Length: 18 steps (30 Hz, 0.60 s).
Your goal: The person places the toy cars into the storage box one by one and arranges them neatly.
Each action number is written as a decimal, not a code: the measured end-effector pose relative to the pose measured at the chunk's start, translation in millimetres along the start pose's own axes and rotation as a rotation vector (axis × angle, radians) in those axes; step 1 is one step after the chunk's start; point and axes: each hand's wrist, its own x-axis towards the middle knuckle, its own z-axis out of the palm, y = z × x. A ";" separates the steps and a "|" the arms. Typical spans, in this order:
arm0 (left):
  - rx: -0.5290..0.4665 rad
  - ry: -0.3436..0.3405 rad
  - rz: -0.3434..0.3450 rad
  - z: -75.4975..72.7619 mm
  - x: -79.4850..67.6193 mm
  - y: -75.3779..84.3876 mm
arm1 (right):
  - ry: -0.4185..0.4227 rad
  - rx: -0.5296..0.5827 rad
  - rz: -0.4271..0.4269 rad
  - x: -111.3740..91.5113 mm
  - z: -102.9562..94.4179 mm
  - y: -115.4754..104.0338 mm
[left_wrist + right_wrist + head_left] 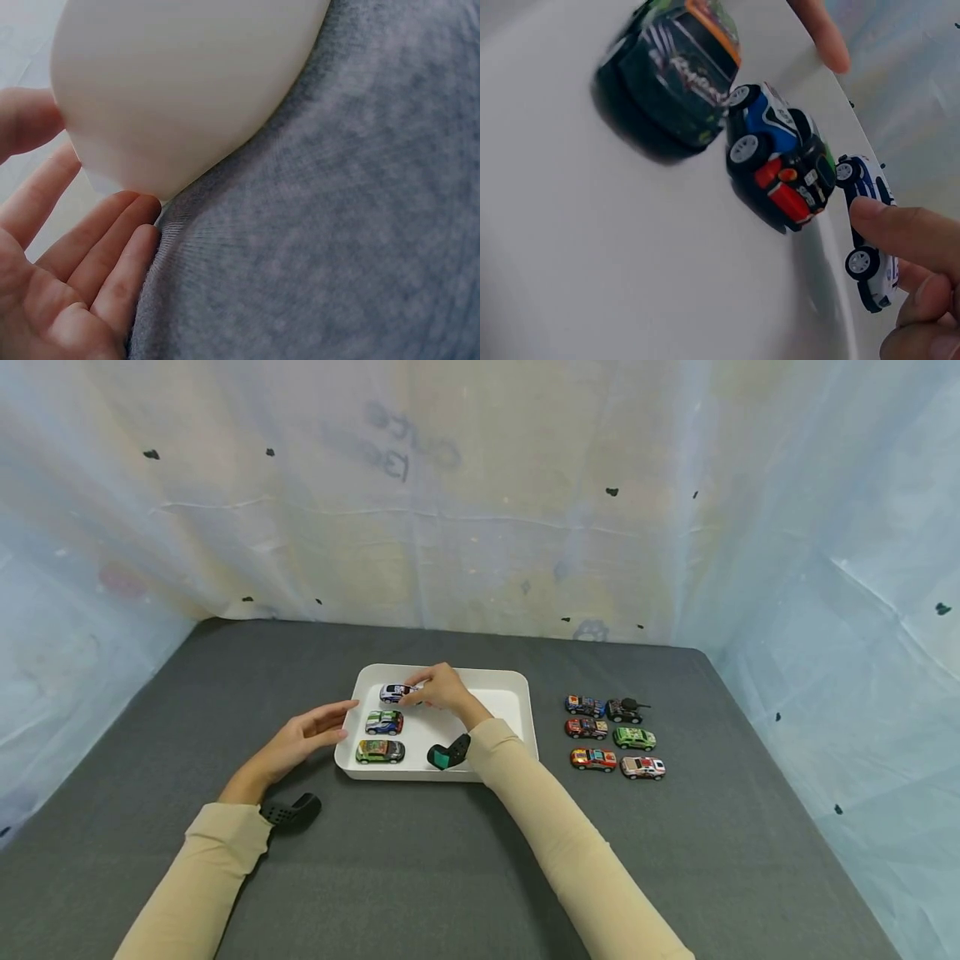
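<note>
A white tray (498,693) lies on the grey cloth. Inside its far left part, my right hand (444,687) pinches a small white-and-blue toy car (871,225) between thumb and fingers. Two more toy cars stand nearer in the same column: a blue, white and green one (384,722) and a dark green one with orange trim (380,752). At the tray's left side is my left hand (300,742), fingers loosely extended. In the left wrist view, its fingertips (142,206) rest against the tray's outer wall, near the cloth.
Right of the tray, several toy cars stand in two columns, among them an orange-red one (593,760), a bright green one (634,738) and a black tank-like vehicle (624,710). Pale plastic sheeting (480,527) hangs behind and beside the grey table (420,877).
</note>
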 end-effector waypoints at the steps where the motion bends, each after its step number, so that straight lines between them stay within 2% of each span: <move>1: 0.001 0.000 -0.003 0.2 0.0 0.0 | 0.006 -0.002 0.006 0.6 1.5 -0.2; 18: -0.011 -0.001 0.024 -0.2 -0.4 -2.8 | 0.073 -0.072 0.020 7.3 13.0 -1.6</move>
